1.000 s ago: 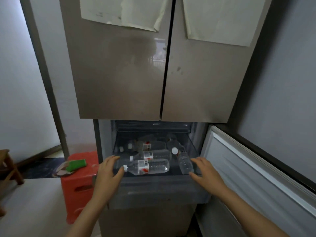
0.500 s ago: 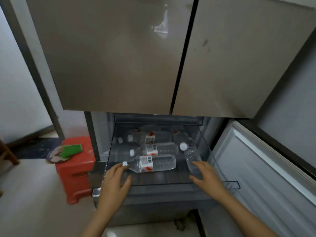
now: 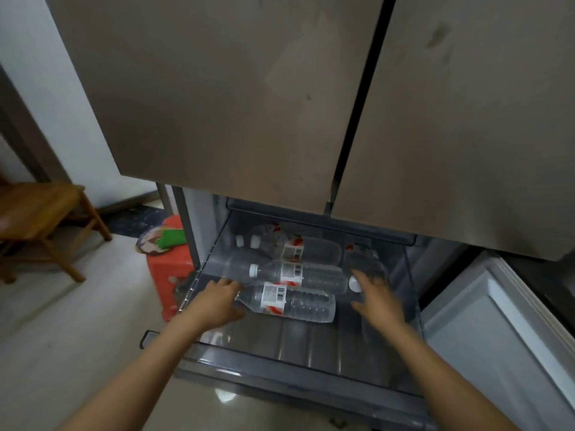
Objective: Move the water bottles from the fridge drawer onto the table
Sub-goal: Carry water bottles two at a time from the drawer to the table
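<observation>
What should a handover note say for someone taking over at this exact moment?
Left hand: open, fingers at the cap end of the nearest bottle, not gripping.
Right hand: open, over the right-side bottle.
Fridge drawer: pulled out, at least four water bottles lying inside.
Done: drawer opened.
Left: take out and move every bottle.
</observation>
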### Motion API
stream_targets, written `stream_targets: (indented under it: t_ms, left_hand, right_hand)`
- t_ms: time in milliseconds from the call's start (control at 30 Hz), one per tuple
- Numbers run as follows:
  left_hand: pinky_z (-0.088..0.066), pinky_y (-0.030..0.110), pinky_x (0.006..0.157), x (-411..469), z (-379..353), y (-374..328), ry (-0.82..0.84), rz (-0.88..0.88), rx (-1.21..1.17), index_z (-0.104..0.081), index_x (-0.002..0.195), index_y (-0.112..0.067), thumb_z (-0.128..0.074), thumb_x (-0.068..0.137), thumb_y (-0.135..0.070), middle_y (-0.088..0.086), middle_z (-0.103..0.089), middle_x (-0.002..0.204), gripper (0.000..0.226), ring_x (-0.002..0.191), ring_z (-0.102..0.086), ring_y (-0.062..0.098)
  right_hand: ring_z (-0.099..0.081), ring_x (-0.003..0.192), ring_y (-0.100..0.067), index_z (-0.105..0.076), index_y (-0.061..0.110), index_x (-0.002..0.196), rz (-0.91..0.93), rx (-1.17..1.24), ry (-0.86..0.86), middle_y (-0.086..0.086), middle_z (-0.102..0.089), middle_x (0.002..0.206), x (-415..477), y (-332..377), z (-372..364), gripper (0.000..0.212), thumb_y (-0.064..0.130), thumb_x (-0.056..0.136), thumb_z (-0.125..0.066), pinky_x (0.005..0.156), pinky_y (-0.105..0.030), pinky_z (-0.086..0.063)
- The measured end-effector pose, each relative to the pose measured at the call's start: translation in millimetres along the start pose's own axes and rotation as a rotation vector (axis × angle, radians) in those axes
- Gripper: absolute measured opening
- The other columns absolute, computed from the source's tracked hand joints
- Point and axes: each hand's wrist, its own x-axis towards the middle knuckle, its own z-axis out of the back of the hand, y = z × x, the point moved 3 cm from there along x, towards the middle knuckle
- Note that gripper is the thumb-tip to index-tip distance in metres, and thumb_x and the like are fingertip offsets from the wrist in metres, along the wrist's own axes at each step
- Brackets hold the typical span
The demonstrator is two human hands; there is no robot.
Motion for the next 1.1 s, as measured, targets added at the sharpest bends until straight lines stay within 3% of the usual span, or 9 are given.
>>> stream_targets:
  t_ms: [133,267,367,467,567,667,800,900,1100]
  left_hand:
    - [-0.037,0.034,0.102,38,-13,-4,0.19,0.048,0.109,-0.037,0.134,-0.013,-0.067,0.077,-0.024,0.015,-0.042,0.139,0.064,0.126,-0.041,0.031]
    - [-0.035,0.031,0.104,52,-18,-4,0.245,0.073,0.152,-0.034,0.138,-0.011,-0.067,0.079,-0.02,0.014,-0.038,0.142,0.067,0.129,-0.04,0.029]
    - [-0.034,0.024,0.1,54,-20,0,0.284,0.097,0.052,-0.031,0.14,-0.013,-0.065,0.08,-0.009,0.011,-0.039,0.143,0.069,0.128,-0.043,0.024]
    - [-0.035,0.023,0.098,52,-26,2,0.37,0.068,0.111,-0.037,0.137,-0.009,-0.062,0.082,-0.009,0.01,-0.045,0.139,0.061,0.125,-0.046,0.023]
    - [-0.039,0.028,0.096,47,-27,1,0.448,0.044,0.168,-0.05,0.126,-0.006,-0.069,0.079,-0.018,0.013,-0.053,0.132,0.053,0.119,-0.051,0.025]
    - [-0.041,0.028,0.089,44,-8,-5,0.326,-0.026,0.182,-0.058,0.116,-0.004,-0.071,0.076,-0.019,0.015,-0.06,0.121,0.045,0.111,-0.056,0.026]
    - [-0.044,0.03,0.077,27,24,-18,0.149,-0.108,0.144,-0.065,0.101,-0.003,-0.073,0.073,-0.024,0.012,-0.065,0.096,0.036,0.095,-0.062,0.024]
    - [-0.039,0.025,0.065,9,52,-30,-0.011,-0.171,0.065,-0.067,0.096,-0.008,-0.074,0.073,-0.028,0.009,-0.066,0.095,0.032,0.076,-0.054,0.017]
    - [-0.042,0.028,0.073,-23,84,-55,-0.153,-0.286,0.154,-0.06,0.106,-0.012,-0.072,0.075,-0.032,0.007,-0.063,0.103,0.039,0.095,-0.059,0.023]
  right_hand:
    - [-0.05,0.118,-0.027,-0.024,0.032,0.142,-0.005,0.058,0.02,-0.007,-0.044,0.139,17,1,-11,0.058,0.025,0.091,-0.051,0.088,-0.034,-0.043]
    - [-0.053,0.112,-0.028,-0.042,0.027,0.132,-0.059,0.225,-0.01,-0.008,-0.054,0.128,21,-4,-16,0.042,0.022,0.091,-0.05,0.086,-0.034,-0.043]
    - [-0.057,0.098,-0.028,-0.052,0.02,0.115,-0.098,0.285,-0.047,-0.01,-0.062,0.113,19,-9,-16,0.026,0.02,0.089,-0.054,0.074,-0.03,-0.041]
    - [-0.056,0.087,-0.025,-0.055,0.018,0.1,-0.107,0.324,-0.088,-0.004,-0.059,0.091,11,-5,-7,0.012,0.021,0.088,-0.056,0.066,-0.027,-0.036]
    - [-0.057,0.087,-0.025,-0.056,0.02,0.098,-0.11,0.342,-0.148,-0.003,-0.061,0.091,-3,-5,8,0.012,0.026,0.087,-0.058,0.067,-0.029,-0.041]
    - [-0.059,0.084,-0.026,-0.055,0.027,0.087,-0.112,0.401,-0.231,-0.005,-0.064,0.091,-19,-6,35,0.005,0.025,0.085,-0.06,0.068,-0.03,-0.042]
    - [-0.059,0.081,-0.024,-0.05,0.038,0.07,-0.072,0.4,-0.299,-0.002,-0.065,0.087,-40,-1,74,0.025,0.02,0.082,-0.062,0.075,-0.033,-0.044]
    - [-0.057,0.074,-0.022,-0.052,0.04,0.064,-0.106,0.375,-0.301,0.004,-0.063,0.081,-51,-1,98,0.025,0.023,0.08,-0.062,0.073,-0.036,-0.046]
    - [-0.053,0.042,-0.024,-0.059,0.029,0.067,-0.136,0.454,-0.293,0.002,-0.055,0.047,-76,7,114,0.011,0.021,0.074,-0.062,0.049,-0.033,-0.045]
